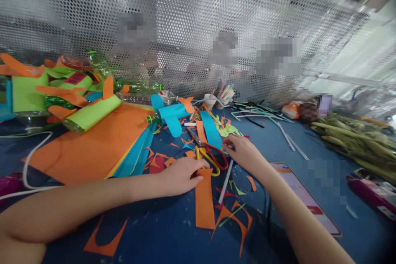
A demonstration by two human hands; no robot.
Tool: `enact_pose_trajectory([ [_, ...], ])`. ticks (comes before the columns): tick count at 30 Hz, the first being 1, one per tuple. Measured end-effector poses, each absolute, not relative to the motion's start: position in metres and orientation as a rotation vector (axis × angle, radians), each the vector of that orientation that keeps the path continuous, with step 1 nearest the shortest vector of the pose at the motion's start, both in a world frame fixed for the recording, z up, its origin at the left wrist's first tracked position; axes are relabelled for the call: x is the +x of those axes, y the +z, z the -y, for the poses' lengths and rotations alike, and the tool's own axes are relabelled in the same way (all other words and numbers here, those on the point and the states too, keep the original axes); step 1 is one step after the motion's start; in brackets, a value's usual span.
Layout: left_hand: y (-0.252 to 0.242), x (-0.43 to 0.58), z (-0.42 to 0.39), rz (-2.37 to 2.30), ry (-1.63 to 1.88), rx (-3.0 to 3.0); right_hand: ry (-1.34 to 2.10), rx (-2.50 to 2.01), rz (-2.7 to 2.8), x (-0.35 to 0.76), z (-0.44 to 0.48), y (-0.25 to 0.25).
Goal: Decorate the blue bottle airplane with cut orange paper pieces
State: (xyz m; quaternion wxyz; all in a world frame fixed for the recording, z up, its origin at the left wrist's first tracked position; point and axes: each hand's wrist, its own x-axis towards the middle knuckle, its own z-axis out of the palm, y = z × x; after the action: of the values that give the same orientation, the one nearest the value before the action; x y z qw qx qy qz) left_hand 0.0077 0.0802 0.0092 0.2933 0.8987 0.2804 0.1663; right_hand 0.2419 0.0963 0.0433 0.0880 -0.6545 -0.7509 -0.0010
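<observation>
My left hand (181,175) pinches the top end of an orange paper strip (204,204) between thumb and fingers. The strip hangs down over the blue table top. Just beyond that hand lie scissors (213,156) with red and yellow handle loops, blades pointing away. To their right is my right hand (239,147), fingers curled in beside the near end of a blue paper strip (210,128). Whether those fingers hold anything is hidden. A second orange strip (201,132) lies next to the blue one.
Bottles wrapped in coloured paper (93,113) crowd the left, by orange sheets (93,144). A blue-wrapped bottle (173,111) lies ahead. Orange scraps (236,218) are scattered around. A phone or tablet (306,202) lies right, cups of pens (225,95) behind, before a perforated metal screen (185,24).
</observation>
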Motion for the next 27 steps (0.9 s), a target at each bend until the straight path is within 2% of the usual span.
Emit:
enact_pose_trajectory([
  [10,0.01,-0.01,-0.086,-0.793,0.65,2.432,-0.028,-1.778,2.296,0.22,-0.113,0.035],
  [14,0.006,-0.015,-0.087,-0.746,0.607,2.55,-0.098,-1.736,2.358,0.202,-0.14,0.039],
  [19,0.008,-0.021,-0.067,-0.851,0.782,2.718,-0.164,-1.675,2.437,0.179,-0.183,0.041],
  [24,0.006,-0.023,-0.039,-0.543,0.65,2.82,-0.101,-1.614,2.422,0.163,-0.204,0.033],
  [27,-0.001,-0.02,-0.034,-0.529,0.572,2.789,0.004,-1.555,2.32,0.161,-0.204,0.034],
])
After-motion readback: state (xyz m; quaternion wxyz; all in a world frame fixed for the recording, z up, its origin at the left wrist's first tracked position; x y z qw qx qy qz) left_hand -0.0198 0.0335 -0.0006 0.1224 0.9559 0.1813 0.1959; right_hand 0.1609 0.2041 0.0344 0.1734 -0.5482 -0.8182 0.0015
